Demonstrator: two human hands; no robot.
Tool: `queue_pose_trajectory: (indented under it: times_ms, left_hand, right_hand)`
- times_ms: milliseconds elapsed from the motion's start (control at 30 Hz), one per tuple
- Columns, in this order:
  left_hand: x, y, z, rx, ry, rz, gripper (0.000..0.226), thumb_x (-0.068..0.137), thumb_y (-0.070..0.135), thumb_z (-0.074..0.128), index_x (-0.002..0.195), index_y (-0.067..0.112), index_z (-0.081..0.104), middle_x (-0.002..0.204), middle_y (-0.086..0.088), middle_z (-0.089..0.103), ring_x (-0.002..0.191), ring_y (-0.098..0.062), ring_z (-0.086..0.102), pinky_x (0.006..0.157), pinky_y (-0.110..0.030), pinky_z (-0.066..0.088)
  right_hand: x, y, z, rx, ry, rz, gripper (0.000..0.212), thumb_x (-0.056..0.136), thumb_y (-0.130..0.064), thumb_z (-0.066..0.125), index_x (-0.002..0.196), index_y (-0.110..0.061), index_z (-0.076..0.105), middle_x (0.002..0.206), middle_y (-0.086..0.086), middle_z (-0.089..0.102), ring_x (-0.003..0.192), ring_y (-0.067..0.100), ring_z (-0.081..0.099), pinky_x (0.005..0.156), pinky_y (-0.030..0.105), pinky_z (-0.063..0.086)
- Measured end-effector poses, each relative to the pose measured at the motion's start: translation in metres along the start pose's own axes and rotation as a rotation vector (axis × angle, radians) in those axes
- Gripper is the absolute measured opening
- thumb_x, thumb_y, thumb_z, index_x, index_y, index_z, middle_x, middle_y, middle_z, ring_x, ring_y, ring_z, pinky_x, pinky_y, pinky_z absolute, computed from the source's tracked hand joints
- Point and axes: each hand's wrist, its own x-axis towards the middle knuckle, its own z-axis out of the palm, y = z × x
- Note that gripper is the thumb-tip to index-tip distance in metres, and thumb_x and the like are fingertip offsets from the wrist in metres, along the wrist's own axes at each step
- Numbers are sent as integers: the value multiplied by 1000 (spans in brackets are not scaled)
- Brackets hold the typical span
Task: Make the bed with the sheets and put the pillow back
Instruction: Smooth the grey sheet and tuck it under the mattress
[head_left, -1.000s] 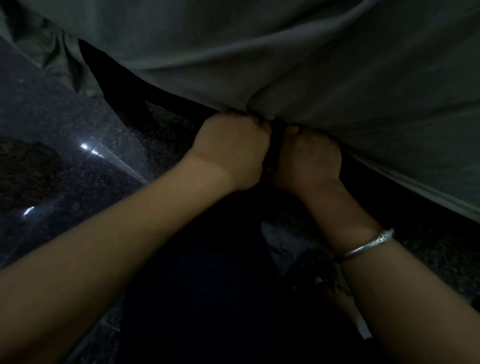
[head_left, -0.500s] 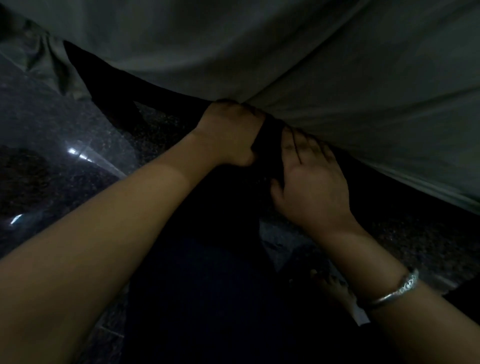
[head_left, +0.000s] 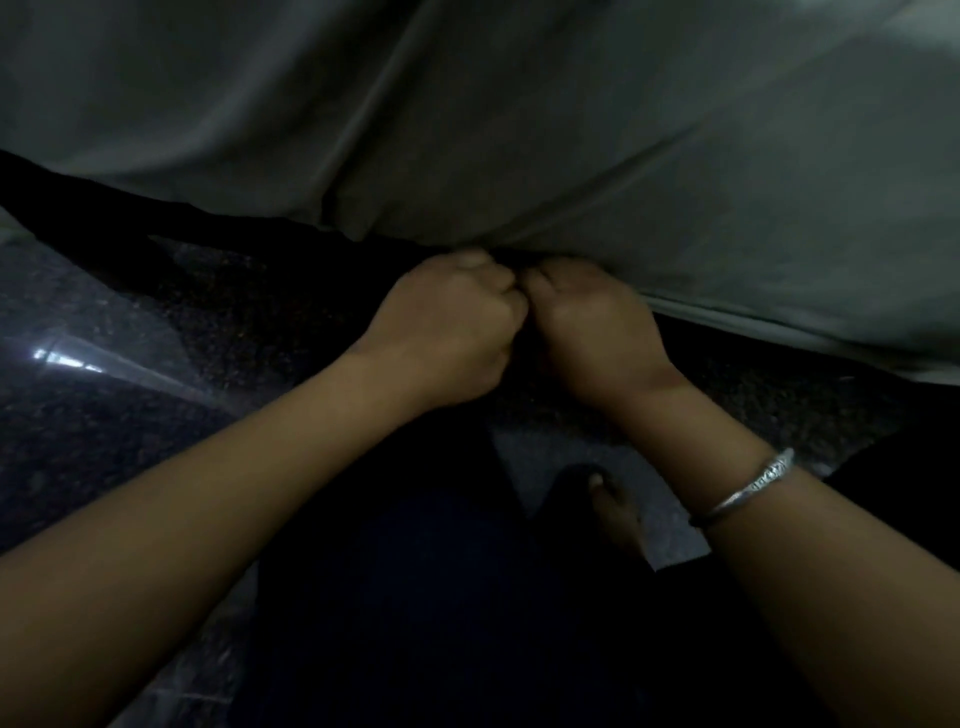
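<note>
A grey sheet (head_left: 571, 130) fills the upper half of the view and hangs down in long, soft folds to a lower edge that runs from the left side down toward the right. Under that edge on the left lies a dark band in deep shadow; what it is cannot be told.

At the middle of the lower edge, the left hand (head_left: 447, 322) and the right hand (head_left: 597, 327) sit side by side as tight fists, knuckles touching. The folds of the sheet run together at the spot just above them, and both hands grip the bunched cloth there, though the fingertips are lost in shadow. A silver bracelet (head_left: 748, 488) circles the right wrist.

Below the hands is a dark, speckled, polished floor (head_left: 104, 415) with a bright streak of reflected light near its left edge. A bare foot (head_left: 615, 514) stands on a paler patch of floor under the right forearm, beside dark clothing (head_left: 441, 597).
</note>
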Motion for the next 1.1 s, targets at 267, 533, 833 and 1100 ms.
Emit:
queue_pose_trajectory:
  times_ms: [267,533,833,1100]
  left_hand:
    - [21,41,13,24,-17,185,79,57,17,74,129,-5,50,127,-24,54,111,-39,55,96,-42,45]
    - [44,52,12,115,-117,196,92,59,30,71,140,-1,38,137,-23,42,122,-39,42,104,-40,38]
    - [46,101,53,230,11,44,64,71,24,51,128,-4,51,122,-27,54,102,-42,55,91,-44,42]
    - [51,119,58,104,59,-24,76,65,19,57,135,-8,42,129,-27,49,116,-41,47,108,-45,31]
  right_hand:
    - [-94,49,-1,-292,-69,503,48,74,-10,63,122,-18,57,126,36,41,111,58,44,76,58,46]
    - [-96,76,10,-260,9,438,31,75,-3,52,101,13,57,106,28,55,93,43,50,88,45,37]
    - [-110,97,6,-134,75,290,46,72,-10,46,114,7,54,98,26,59,81,40,58,72,40,50]
    - [-165,125,20,-359,18,375,63,81,-20,55,139,-1,40,135,20,47,119,35,43,99,46,36]
